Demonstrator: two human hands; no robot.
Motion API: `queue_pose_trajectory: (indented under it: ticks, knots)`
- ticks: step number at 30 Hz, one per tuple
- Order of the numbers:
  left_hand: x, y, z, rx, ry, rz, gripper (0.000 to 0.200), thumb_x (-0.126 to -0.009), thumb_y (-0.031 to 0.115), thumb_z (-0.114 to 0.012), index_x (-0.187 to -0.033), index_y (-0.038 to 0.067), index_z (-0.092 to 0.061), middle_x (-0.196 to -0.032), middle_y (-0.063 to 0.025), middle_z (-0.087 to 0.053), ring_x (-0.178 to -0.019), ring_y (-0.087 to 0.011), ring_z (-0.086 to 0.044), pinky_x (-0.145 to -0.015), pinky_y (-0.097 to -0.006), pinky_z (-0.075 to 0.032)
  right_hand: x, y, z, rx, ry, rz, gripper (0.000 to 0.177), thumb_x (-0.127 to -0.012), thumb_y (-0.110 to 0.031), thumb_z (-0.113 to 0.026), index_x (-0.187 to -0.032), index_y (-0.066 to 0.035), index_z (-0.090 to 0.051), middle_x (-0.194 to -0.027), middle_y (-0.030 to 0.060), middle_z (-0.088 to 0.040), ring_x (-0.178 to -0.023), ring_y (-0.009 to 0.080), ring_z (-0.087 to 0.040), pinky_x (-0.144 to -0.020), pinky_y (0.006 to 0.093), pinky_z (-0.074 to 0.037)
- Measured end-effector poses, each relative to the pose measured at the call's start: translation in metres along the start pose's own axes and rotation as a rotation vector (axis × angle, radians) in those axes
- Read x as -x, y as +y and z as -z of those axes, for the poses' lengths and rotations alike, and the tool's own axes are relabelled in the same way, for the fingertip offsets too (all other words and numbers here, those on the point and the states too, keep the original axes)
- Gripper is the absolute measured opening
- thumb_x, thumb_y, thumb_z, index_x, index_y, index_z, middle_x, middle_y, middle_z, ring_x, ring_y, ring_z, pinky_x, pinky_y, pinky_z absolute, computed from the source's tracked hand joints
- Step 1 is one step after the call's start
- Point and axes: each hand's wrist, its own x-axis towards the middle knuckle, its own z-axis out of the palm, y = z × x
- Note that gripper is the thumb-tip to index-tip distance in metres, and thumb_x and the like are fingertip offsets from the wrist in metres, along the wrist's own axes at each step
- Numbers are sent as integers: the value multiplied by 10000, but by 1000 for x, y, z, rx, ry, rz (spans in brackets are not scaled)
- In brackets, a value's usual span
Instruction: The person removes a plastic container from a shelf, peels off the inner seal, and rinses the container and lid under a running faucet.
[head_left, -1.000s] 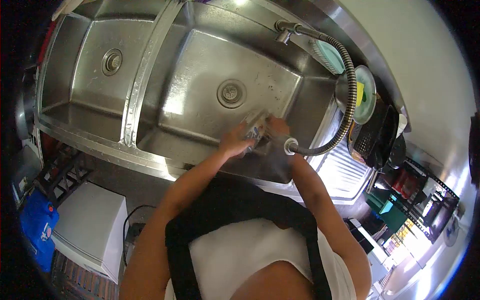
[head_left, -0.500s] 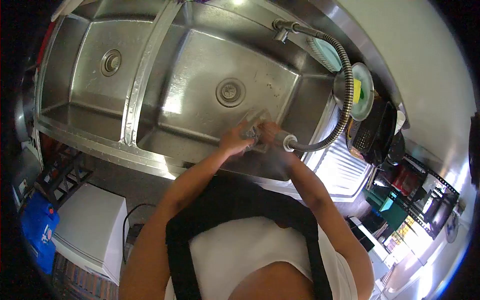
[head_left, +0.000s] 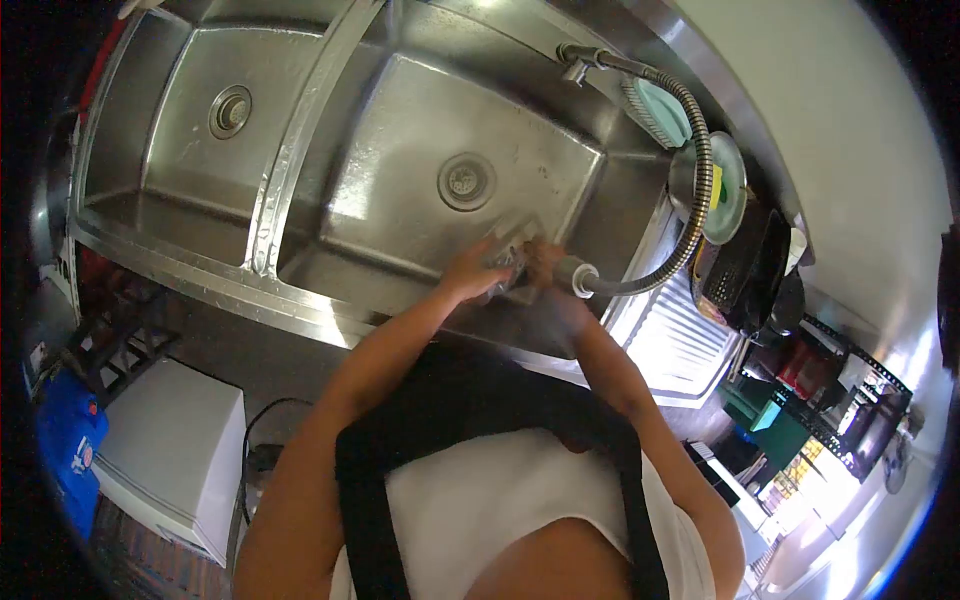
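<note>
Over the front of the large steel sink basin [head_left: 400, 130], my left hand [head_left: 470, 274] is closed round a clear, see-through item [head_left: 508, 252] whose exact shape I cannot make out. Just to the right, my right hand [head_left: 546, 264] has its fingers bent against the same item, and whether they grip it is blurred. The spray head [head_left: 574, 274] of a flexible metal hose [head_left: 700, 165] hangs beside my right hand, partly over it. The round drain [head_left: 466, 181] lies behind my hands.
A smaller basin [head_left: 240, 70] adjoins on the left. At the right are a teal rack [head_left: 662, 112], a round lid or plate [head_left: 730, 190], a black perforated basket [head_left: 742, 262] and a ribbed drainboard [head_left: 670, 340]. A white box [head_left: 165, 450] stands at lower left.
The view has shifted slightly. Both hands stay close together at the clear item, with only small finger movements.
</note>
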Motion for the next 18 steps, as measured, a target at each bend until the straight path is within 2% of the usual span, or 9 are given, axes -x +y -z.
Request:
queue_pose_trajectory:
  ticks: [1,3,7,9,10,13,15,16,18]
  knots:
    - [-1,-1,-1,-36,28,-42,822,-701,358,-776,-1410,140,-421,-1301,-186,-549,-1196,-324,-536,-1001,-369,-414,9,-27,-7,6,-2,3,300,-857,-289,-602,-1065,-79,-651,-1155,166,-616,-981,318,-630,-835,411,-506]
    - [-3,-6,-3,-54,33,-22,819,-697,356,-781,-1404,140,-429,-1303,-185,-548,-1204,-322,-529,-1006,-374,-409,36,-81,-27,1382,44,465,351,-834,-260,-614,-1141,-90,-629,-1208,156,-591,-1086,300,-587,-900,409,-476]
    - [6,7,-2,-125,42,51,803,-699,366,-781,-1393,140,-445,-1285,-180,-562,-1207,-317,-527,-1009,-384,-408,32,-141,-34,1364,171,254,166,-830,-214,-537,-932,-129,-637,-972,106,-605,-855,290,-636,-662,411,-498]
    - [1,-4,-6,-126,61,36,801,-704,380,-775,-1393,142,-444,-1275,-179,-569,-1197,-315,-535,-1001,-387,-415,23,-164,-21,1532,-256,272,215,-822,-214,-540,-1002,-136,-628,-961,112,-618,-871,298,-637,-670,423,-496]
    - [-4,-9,-8,-126,75,13,799,-709,394,-768,-1394,145,-443,-1265,-179,-575,-1187,-312,-543,-993,-390,-422,29,-158,-24,1531,-253,275,215,-822,-214,-540,-1002,-136,-628,-961,112,-618,-871,298,-637,-670,423,-496]
    - [-14,-18,-13,-213,95,-103,802,-716,402,-757,-1402,144,-432,-1192,-178,-614,-1096,-302,-599,-939,-393,-456,41,-129,-44,1165,111,544,302,-802,-198,-559,-1093,-138,-615,-1045,154,-613,-907,312,-637,-701,433,-503]
    - [-4,-6,-5,-156,50,-34,827,-690,408,-759,-1403,146,-432,-1237,-196,-583,-1135,-329,-573,-964,-394,-442,27,-107,-67,1076,278,-132,317,-793,-209,-589,-1102,-136,-599,-1052,168,-626,-937,307,-638,-765,438,-495]
    - [1,0,-1,-103,7,35,853,-664,414,-760,-1404,148,-431,-1283,-213,-553,-1175,-356,-546,-989,-396,-429,26,-90,-56,1074,278,-134,317,-793,-209,-589,-1102,-136,-599,-1052,168,-626,-937,307,-638,-765,438,-495]
    - [3,5,-2,-88,-9,58,846,-668,412,-758,-1403,147,-433,-1281,-215,-554,-1169,-357,-550,-992,-397,-427,29,-61,-26,1332,94,552,278,-808,-259,-611,-1049,-120,-607,-1025,145,-651,-989,302,-631,-842,442,-469]
